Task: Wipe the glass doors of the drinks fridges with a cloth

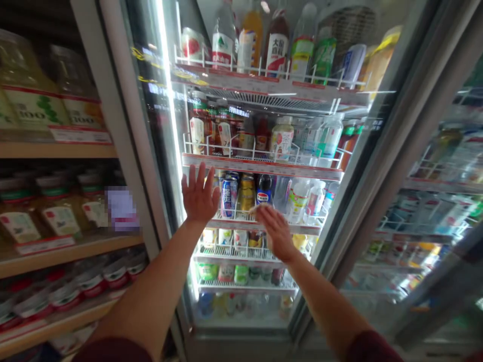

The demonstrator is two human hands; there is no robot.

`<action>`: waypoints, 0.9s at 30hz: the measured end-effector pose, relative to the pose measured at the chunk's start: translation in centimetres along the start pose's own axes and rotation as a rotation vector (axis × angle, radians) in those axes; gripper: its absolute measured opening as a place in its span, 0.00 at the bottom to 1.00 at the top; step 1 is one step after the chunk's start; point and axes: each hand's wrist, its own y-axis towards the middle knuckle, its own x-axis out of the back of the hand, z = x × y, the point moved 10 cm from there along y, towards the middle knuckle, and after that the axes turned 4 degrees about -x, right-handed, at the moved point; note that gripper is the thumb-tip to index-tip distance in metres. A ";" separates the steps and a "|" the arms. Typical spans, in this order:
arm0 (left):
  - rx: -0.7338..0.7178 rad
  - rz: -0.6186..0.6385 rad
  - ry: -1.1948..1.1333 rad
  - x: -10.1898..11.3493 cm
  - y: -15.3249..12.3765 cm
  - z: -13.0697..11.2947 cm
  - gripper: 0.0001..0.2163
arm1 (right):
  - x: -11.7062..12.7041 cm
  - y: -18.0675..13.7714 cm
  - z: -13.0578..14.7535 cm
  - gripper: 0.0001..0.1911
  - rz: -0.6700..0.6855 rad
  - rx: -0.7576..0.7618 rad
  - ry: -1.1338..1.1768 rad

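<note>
A reach seems in hand: the left hand (199,197) is spread, left of the blue can (228,196) on the cooler shelf (302,230); the blurred right hand (275,234) extends flat fingers near the dark bottle (263,186). Grasping would call for curling them.

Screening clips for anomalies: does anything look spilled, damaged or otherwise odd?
Yes: a blocky, pixelated patch beside the green-capped bottles hides what is there. No spill or damage shows near the left hand or right hand.

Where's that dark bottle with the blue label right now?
In the head view, the dark blue-labelled bottle stands just right of centre, on the third visible cooler shelf down, right of the gold can and above the right hand.
</note>
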 end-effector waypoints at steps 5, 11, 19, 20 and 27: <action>0.011 -0.006 -0.005 0.0 0.0 0.0 0.28 | 1.4 -1.7 -1.8 0.37 0.043 0.097 -0.026; 0.005 -0.012 -0.008 0.0 0.1 0.0 0.27 | 6.5 5.1 -6.0 0.37 -0.357 -0.270 -0.110; 0.021 -0.013 -0.010 0.0 0.0 0.2 0.27 | 4.4 11.8 -2.6 0.41 -0.168 -0.136 -0.080; 0.021 -0.017 -0.010 0.1 0.0 0.2 0.27 | 5.4 13.5 -3.5 0.41 -0.229 -0.179 -0.093; 0.001 -0.040 -0.032 0.3 0.0 0.2 0.27 | 2.5 17.8 1.9 0.43 -0.107 0.000 -0.147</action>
